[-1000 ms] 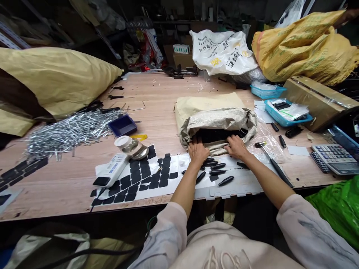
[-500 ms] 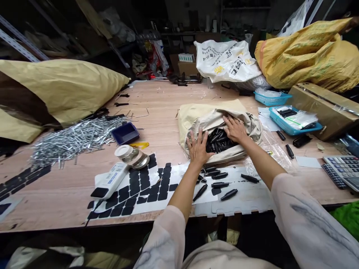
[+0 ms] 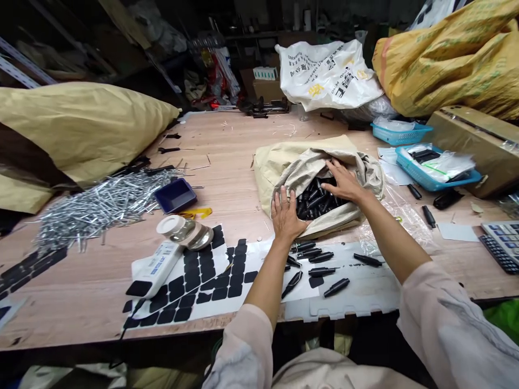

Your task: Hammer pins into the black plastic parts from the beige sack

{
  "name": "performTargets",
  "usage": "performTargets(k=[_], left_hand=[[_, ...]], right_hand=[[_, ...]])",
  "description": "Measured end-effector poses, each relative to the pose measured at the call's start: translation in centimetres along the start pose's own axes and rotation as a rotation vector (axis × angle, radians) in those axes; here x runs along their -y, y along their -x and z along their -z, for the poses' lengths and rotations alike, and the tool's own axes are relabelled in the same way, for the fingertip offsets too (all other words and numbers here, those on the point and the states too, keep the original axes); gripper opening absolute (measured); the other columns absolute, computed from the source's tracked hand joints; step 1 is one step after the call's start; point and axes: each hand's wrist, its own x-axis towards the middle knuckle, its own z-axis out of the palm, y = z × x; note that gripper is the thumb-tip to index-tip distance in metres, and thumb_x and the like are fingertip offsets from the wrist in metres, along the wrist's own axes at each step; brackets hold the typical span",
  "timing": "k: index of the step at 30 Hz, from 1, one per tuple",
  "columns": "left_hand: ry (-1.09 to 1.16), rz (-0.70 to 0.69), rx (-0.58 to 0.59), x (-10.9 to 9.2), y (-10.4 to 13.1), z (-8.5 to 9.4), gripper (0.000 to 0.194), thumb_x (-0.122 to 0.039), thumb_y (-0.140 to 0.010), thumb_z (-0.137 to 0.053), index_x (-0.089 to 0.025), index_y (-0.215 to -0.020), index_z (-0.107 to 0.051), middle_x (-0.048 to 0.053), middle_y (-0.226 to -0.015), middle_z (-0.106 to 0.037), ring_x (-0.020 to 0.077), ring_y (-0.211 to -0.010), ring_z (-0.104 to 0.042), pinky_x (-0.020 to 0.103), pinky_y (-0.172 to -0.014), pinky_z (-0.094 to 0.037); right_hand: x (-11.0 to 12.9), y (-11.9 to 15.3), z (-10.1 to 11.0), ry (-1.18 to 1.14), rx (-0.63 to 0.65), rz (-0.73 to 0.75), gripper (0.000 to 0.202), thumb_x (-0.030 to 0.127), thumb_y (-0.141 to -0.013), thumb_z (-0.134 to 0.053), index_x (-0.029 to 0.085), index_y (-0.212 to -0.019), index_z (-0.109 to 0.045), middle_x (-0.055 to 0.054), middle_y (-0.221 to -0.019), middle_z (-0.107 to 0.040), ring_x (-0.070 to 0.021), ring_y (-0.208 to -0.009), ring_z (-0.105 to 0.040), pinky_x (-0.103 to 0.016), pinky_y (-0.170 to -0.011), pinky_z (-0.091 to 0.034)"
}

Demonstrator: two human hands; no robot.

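A beige woven sack (image 3: 270, 162) lies on the table with its mouth facing me and its edge rolled back. Inside it is a heap of black, pen-like plastic parts (image 3: 318, 199). My left hand (image 3: 287, 216) rests on the left side of the sack's mouth, fingers stretched out and upward. My right hand (image 3: 344, 182) presses on the inner cloth at the upper right of the mouth, its fingers apart and thumb over the black parts. Neither hand grips anything. Several loose black parts (image 3: 336, 287) lie in front of the sack.
To the left are a pile of metal rods (image 3: 101, 205), a dark blue tray (image 3: 177, 195), a lidded jar (image 3: 190, 232) and a white power strip (image 3: 156, 270). At right stand blue baskets (image 3: 438, 181), a cardboard box (image 3: 478, 146) and a calculator (image 3: 503, 246).
My right hand has shifted slightly at the sack's rim, and more of the black parts now show in the mouth. My left hand stays at the left side. The view has tilted a little.
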Motion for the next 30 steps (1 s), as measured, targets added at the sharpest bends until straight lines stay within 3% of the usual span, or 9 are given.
performTargets(k=[4,8,12,16,21,23,25,28,30], left_hand=[[0.028,0.012,0.026,-0.4,-0.1,0.5,0.12,-0.061,-0.067,-0.086,-0.018,-0.164,-0.031,0.015,-0.176,-0.004,0.0403,-0.162,-0.008,0.053,-0.132,-0.01],[0.049,0.025,0.036,-1.1,0.6,1.2,0.111,-0.057,-0.069,-0.086,-0.016,-0.16,-0.038,0.017,-0.176,-0.003,0.0417,-0.161,-0.011,0.055,-0.131,-0.013],[0.087,0.011,0.007,-1.4,1.9,1.9,0.103,-0.053,-0.07,-0.087,-0.017,-0.156,-0.044,0.016,-0.176,-0.006,0.0424,-0.161,-0.013,0.055,-0.13,-0.015],[0.201,0.026,-0.09,-1.8,3.7,3.2,0.076,-0.047,-0.077,-0.084,-0.023,-0.145,-0.06,0.013,-0.173,-0.024,0.0417,-0.158,-0.021,0.056,-0.128,-0.023],[0.364,-0.046,-0.263,-2.5,9.3,4.5,0.029,-0.03,-0.09,-0.069,-0.021,-0.117,-0.075,0.013,-0.137,-0.063,0.0311,-0.132,-0.056,0.047,-0.115,-0.042],[0.395,-0.124,-0.226,-2.8,12.6,4.6,0.021,-0.026,-0.092,-0.064,-0.021,-0.108,-0.077,0.01,-0.112,-0.071,0.0263,-0.11,-0.064,0.043,-0.103,-0.048],[0.385,-0.208,-0.16,-3.3,15.6,4.3,0.018,-0.024,-0.092,-0.064,-0.022,-0.103,-0.078,0.007,-0.097,-0.071,0.0248,-0.098,-0.063,0.04,-0.094,-0.049],[0.342,-0.324,-0.042,-4.2,18.6,3.4,0.016,-0.03,-0.09,-0.071,-0.023,-0.103,-0.079,0.007,-0.097,-0.072,0.0259,-0.098,-0.061,0.041,-0.092,-0.047],[0.322,-0.366,0.043,-4.8,19.5,2.8,0.024,-0.034,-0.088,-0.077,-0.024,-0.11,-0.078,0.007,-0.101,-0.072,0.0269,-0.101,-0.06,0.042,-0.093,-0.046]], right_hand=[[1.7,8.7,-0.8,0.186,-0.054,0.02,0.097,0.062,-0.09,-0.064,0.013,-0.165,-0.028,-0.023,-0.172,-0.023,-0.0428,-0.157,-0.021,-0.059,-0.122,-0.022],[2.3,15.9,-4.0,0.256,-0.027,-0.034,0.098,0.063,-0.09,-0.064,0.005,-0.162,-0.033,-0.025,-0.169,-0.03,-0.0416,-0.156,-0.025,-0.054,-0.125,-0.018],[2.0,17.8,-5.9,0.21,-0.048,-0.141,0.094,0.061,-0.094,-0.057,0.009,-0.166,-0.028,-0.021,-0.173,-0.02,-0.0391,-0.157,-0.026,-0.052,-0.124,-0.022],[2.2,17.6,-4.0,0.122,-0.059,-0.083,0.083,0.054,-0.094,-0.061,0.015,-0.163,-0.037,-0.019,-0.171,-0.028,-0.0386,-0.156,-0.028,-0.054,-0.122,-0.026],[2.1,21.6,-0.3,-0.052,-0.421,0.056,0.049,0.036,-0.101,-0.052,0.018,-0.145,-0.06,-0.014,-0.154,-0.057,-0.0287,-0.143,-0.05,-0.046,-0.118,-0.038],[1.2,24.7,0.2,-0.059,-0.553,-0.072,0.043,0.03,-0.101,-0.049,0.017,-0.138,-0.065,-0.015,-0.14,-0.066,-0.0279,-0.133,-0.058,-0.045,-0.114,-0.042],[-0.2,27.9,0.1,0.012,-0.596,-0.319,0.041,0.026,-0.098,-0.049,0.015,-0.133,-0.068,-0.018,-0.132,-0.068,-0.0306,-0.127,-0.059,-0.047,-0.11,-0.044],[-1.9,31.6,-0.6,0.143,-0.418,-0.703,0.045,0.034,-0.094,-0.057,0.012,-0.132,-0.068,-0.022,-0.132,-0.063,-0.0376,-0.12,-0.056,-0.052,-0.099,-0.046],[-2.3,33.0,-0.9,0.2,-0.28,-0.802,0.045,0.04,-0.096,-0.056,0.012,-0.128,-0.069,-0.023,-0.128,-0.062,-0.0385,-0.117,-0.054,-0.051,-0.095,-0.046]])
